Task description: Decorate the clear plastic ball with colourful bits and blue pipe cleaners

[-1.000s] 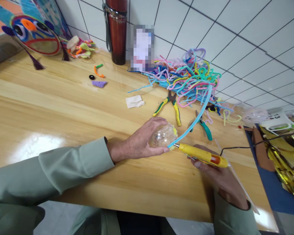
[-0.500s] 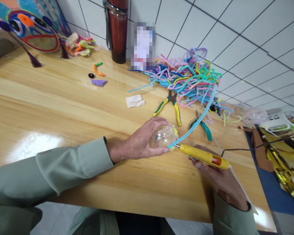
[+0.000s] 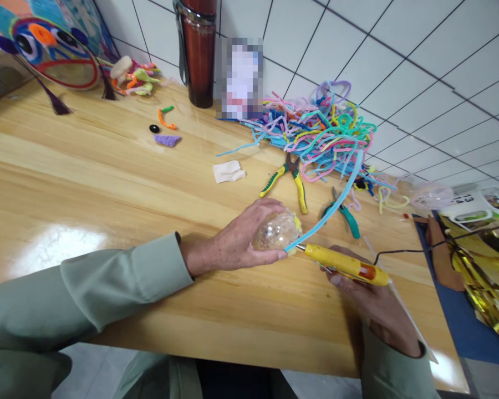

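My left hand (image 3: 245, 235) is wrapped round a clear plastic ball (image 3: 279, 230) that has a bit of yellow on its far right edge. The thumb lies by the lower end of a light blue pipe cleaner (image 3: 330, 212), which arcs up and to the right from the ball. In my right hand (image 3: 368, 299) is a yellow hot glue gun (image 3: 345, 263), with a clear glue stick (image 3: 411, 324) sticking out of its back. Its metal nozzle meets the ball's rim beside the pipe cleaner's end; whether glue is flowing cannot be made out.
Yellow-green pliers (image 3: 289, 180) and teal pliers (image 3: 345, 213) lie beyond my hands. Behind them is a heap of coloured pipe cleaners (image 3: 316, 133). A brown-red flask (image 3: 202, 55) stands by the tiled wall. The gun's black cord (image 3: 424, 252) runs right, over gold foil (image 3: 478, 293).
The free upper end of the blue pipe cleaner has shifted slightly left and down. Both hands, the ball and the glue gun stay nearly where they were.
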Motion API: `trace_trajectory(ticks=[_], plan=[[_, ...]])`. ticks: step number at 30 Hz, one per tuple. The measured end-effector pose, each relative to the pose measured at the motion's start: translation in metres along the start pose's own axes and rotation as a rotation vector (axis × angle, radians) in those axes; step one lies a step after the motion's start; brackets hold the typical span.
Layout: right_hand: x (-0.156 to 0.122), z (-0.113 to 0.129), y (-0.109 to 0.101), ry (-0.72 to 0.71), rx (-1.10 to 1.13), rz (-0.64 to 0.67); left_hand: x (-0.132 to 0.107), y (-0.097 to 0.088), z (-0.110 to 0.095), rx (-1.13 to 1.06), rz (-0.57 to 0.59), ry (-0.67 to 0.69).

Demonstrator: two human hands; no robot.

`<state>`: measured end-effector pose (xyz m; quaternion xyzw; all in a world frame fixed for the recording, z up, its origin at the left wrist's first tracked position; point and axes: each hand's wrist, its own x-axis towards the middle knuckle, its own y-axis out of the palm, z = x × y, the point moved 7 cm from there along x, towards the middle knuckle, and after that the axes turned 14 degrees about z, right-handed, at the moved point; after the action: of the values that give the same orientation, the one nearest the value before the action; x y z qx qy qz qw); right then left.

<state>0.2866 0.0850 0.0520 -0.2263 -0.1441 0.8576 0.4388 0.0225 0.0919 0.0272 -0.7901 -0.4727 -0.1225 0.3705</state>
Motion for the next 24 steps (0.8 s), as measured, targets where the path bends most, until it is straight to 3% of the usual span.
trace_trajectory(ticks=[24], plan=[[-0.0006,-0.0034,0.0020,0.040,0.044,0.005,0.0000,-0.0003,0.0000,0.006,0.035,-0.033]])
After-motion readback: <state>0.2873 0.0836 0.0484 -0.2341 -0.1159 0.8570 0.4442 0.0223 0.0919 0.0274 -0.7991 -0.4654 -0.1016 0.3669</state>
